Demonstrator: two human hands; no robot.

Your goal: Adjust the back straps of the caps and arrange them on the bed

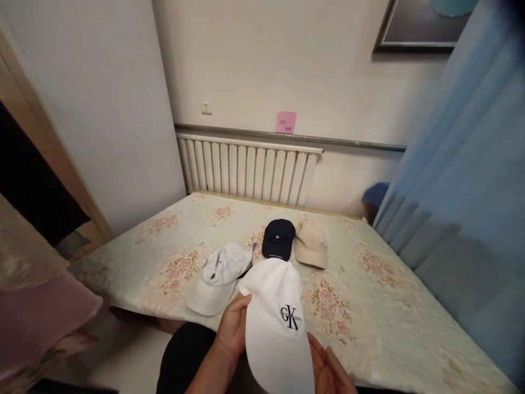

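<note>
A white baseball cap (274, 328) with black letters on its front is held up close to me, brim toward me. My left hand (234, 323) grips its left edge, the thumb over the fabric. At the cap's right side my right hand (328, 366) supports it, fingers partly hidden behind the brim. Just beyond, a pale light-coloured cap (221, 279) with a small dark emblem lies on the bed. A navy cap (279, 239) and a beige cap (311, 243) sit side by side behind the white one.
The caps rest on a bed with a floral cover (377, 306). A white radiator (250, 167) and a pipe run along the wall behind it. Blue curtain (459, 164) hangs at the right; clothes (36, 295) hang at the left. A pink note (286, 122) is on the wall.
</note>
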